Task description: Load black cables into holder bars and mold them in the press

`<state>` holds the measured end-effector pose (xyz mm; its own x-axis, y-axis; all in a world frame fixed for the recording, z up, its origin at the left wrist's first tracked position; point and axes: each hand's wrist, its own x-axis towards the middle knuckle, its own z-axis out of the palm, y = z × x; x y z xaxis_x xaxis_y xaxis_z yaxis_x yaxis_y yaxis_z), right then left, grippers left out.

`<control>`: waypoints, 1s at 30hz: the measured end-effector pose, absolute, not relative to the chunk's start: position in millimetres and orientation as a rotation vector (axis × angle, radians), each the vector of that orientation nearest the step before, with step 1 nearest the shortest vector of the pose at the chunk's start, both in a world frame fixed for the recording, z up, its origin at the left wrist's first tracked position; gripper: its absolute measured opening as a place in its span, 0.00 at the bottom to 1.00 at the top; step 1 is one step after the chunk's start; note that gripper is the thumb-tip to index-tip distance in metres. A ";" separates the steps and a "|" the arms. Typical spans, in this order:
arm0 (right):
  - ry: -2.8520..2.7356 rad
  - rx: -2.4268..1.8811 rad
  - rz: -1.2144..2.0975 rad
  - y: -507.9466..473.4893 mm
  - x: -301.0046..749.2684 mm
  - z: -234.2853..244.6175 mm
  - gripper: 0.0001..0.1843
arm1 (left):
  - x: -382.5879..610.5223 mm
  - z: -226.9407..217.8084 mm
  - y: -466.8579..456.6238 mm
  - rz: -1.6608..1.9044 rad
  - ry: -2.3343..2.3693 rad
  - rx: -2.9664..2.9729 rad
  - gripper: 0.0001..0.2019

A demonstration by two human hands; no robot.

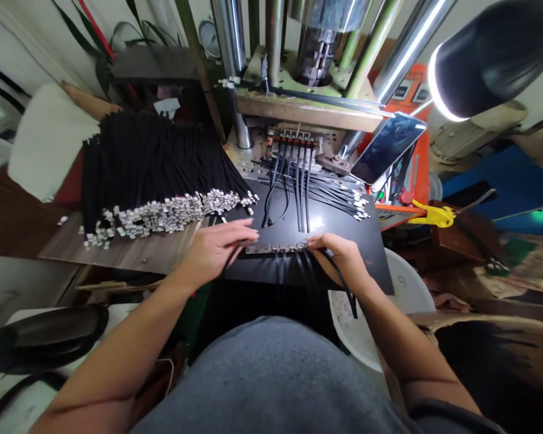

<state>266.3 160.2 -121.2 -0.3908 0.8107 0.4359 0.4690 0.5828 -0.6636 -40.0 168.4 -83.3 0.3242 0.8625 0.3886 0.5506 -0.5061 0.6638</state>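
- Left hand (215, 253): fingers nearly straight, tips at the left end of a metal terminal strip (276, 248); grip cannot be told.
- Right hand (339, 259): fingers half curled on the strip's right end; grip likewise unclear.
- Strip: on a black plate (371, 265), its cables trailing toward the person.
- Done: a small batch of loose cables (326, 196) fanned on the plate, before a press mould (294, 141).
- Left: the much larger pile of metal-tipped black cables (154, 157) on a wooden board (117, 253).

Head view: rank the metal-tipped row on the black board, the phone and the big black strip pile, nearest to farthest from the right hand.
1. Metal-tipped row, directly under the right hand.
2. Phone, up to the right.
3. Black strip pile, far left.
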 end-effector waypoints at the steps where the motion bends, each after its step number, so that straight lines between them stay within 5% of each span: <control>1: -2.054 -1.012 0.556 162.5 264.2 -126.6 0.05 | -29.2 -92.0 171.0 1.005 1.183 2.162 0.05; 5: -2.181 -1.000 0.488 162.2 275.2 -123.5 0.05 | -15.0 -110.6 170.6 0.912 1.158 2.055 0.00; 16: -2.330 -1.098 0.384 153.9 268.5 -114.2 0.09 | 3.7 -75.3 182.2 0.221 1.175 2.361 0.13; 19: -2.366 -1.027 0.591 169.3 283.5 -104.6 0.10 | -12.9 -70.5 190.5 0.168 1.055 2.369 0.17; 24: -2.259 -1.160 0.489 278.1 298.4 -75.0 0.11 | -18.0 -51.2 257.5 -0.037 1.018 2.578 0.20; 30: -1.950 -1.717 0.147 438.8 214.9 -83.7 0.19 | 44.2 -56.7 399.9 0.039 1.675 2.544 0.35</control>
<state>214.9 438.8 -83.7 -0.0493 0.9478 0.3150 0.8898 0.1850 -0.4172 44.2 399.9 -56.7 0.3964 0.9176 -0.0309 0.9151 -0.3921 0.0939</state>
